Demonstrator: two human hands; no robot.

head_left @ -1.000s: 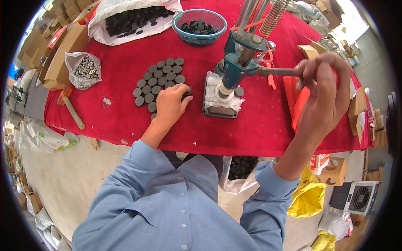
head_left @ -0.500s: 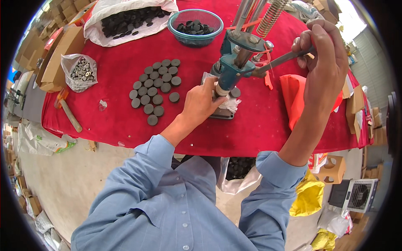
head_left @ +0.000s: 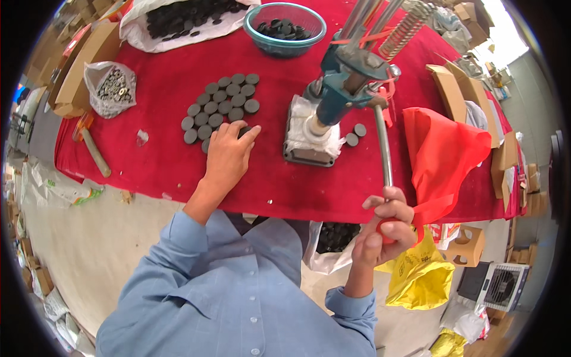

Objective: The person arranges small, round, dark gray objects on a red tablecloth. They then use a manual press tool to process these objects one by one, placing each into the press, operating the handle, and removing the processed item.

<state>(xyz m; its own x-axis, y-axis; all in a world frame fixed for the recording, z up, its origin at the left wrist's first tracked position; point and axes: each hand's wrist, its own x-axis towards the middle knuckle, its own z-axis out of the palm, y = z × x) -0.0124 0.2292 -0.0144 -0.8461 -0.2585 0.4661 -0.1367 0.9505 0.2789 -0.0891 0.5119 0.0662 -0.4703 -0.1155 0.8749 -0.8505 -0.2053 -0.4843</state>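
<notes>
The press [head_left: 338, 101] stands on the tabletop [head_left: 291, 193], a cluster of discs [head_left: 225, 107] to its left and two loose discs [head_left: 352, 140] to its right. Farther back, a basin [head_left: 282, 49] holding pieces [head_left: 282, 28] sits right of a sack [head_left: 135, 31]. At the left, a pouch [head_left: 108, 109] of nuts [head_left: 114, 86] lies beside a carton [head_left: 86, 71], a hammer [head_left: 95, 152] before both. A bag [head_left: 443, 152] lies right of the loose discs.

Left forearm [head_left: 205, 193] angled up and forward, left grip [head_left: 227, 152] back-up, fingers reaching forward, thumb and index tips splayed apart, pinch pressure unclear. Right forearm [head_left: 359, 281] short in view, bare near the wrist, rising roughly straight; right grip [head_left: 398, 234] curled closed, lower and nearer the torso [head_left: 238, 291] than the left.
</notes>
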